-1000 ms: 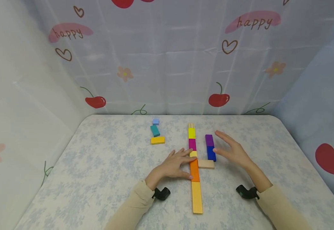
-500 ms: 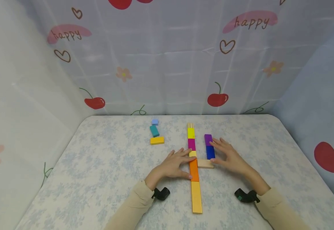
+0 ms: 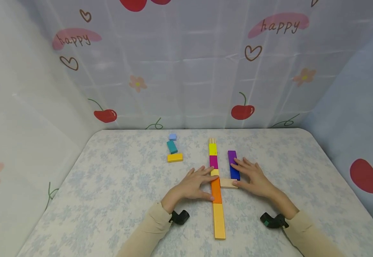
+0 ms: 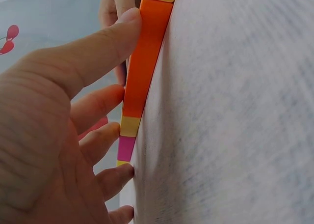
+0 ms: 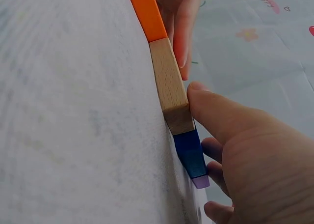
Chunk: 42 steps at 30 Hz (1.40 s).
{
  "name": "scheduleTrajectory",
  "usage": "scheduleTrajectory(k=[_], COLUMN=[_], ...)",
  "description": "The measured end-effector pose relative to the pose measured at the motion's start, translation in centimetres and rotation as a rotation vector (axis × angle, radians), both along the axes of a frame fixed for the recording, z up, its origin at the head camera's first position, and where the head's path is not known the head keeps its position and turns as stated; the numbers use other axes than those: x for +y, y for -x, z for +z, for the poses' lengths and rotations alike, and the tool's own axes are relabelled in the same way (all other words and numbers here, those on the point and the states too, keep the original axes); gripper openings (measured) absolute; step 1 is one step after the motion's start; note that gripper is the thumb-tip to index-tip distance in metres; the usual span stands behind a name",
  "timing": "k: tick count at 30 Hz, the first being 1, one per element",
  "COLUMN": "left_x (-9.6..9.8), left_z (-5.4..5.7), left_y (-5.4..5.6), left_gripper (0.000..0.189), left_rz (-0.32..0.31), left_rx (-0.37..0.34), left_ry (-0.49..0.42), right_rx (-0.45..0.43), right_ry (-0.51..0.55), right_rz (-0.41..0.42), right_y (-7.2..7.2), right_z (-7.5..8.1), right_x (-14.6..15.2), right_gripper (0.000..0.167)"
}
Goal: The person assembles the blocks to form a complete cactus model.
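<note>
My left hand rests along a straight row of coloured blocks, fingers spread. Its thumb touches the orange block, and its fingertips reach the pale yellow block and the magenta block. A bright yellow block lies farther up the row, a long golden block at the near end. To the right, a plain wooden block juts out from the orange one. My right hand has its thumb at that wooden block, with loosely bent fingers over the blue block and purple block.
On the left lie a yellow block, a teal block and a small light blue block. A patterned cloth covers the table. Behind its far edge hangs a printed curtain.
From the right side of the blue and purple blocks, my right hand has come left and nearer, its thumb now at the wooden block. My left hand has stayed in place.
</note>
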<state>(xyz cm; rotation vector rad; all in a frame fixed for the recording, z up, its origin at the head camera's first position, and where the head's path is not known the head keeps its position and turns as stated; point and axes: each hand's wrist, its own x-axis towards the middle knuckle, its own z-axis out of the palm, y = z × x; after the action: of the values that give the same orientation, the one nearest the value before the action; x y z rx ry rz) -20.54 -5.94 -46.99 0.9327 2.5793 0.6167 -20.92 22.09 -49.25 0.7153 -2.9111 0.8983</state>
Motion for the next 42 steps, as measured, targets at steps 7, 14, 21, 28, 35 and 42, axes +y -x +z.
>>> scheduleTrajectory(k=[7,14,21,28,35,42], left_x=[0.0,-0.3,-2.5,-6.7,-9.6,-10.4], left_z=[-0.1,0.3,1.3,1.6,0.3,-0.7], left_y=[0.0,0.1,1.7,3.8,4.7,4.9], left_gripper=[0.073,0.075,0.066,0.062,0.063,0.069], left_rz=[-0.006,0.008,0.167,0.429,0.621,0.678], left_rx=[0.012,0.019,0.127,0.243,0.199,0.122], left_ry=[0.007,-0.042,-0.284,-0.539,-0.572,-0.565], right_rx=[-0.001,-0.015,-0.012,-0.008,-0.005,-0.004], right_ry=[-0.012,-0.002,0.009,0.008,0.006,0.003], right_rz=[-0.011,-0.012,-0.009,-0.014,-0.018,-0.015], right_y=[-0.1,-0.1,-0.1,-0.2,-0.2,-0.1], right_z=[-0.1,-0.1,-0.2,-0.1,-0.1,-0.2], right_x=[-0.1,0.0,-0.1,-0.2,-0.3,-0.2], right_gripper=[0.066,0.067,0.067,0.067,0.067,0.067])
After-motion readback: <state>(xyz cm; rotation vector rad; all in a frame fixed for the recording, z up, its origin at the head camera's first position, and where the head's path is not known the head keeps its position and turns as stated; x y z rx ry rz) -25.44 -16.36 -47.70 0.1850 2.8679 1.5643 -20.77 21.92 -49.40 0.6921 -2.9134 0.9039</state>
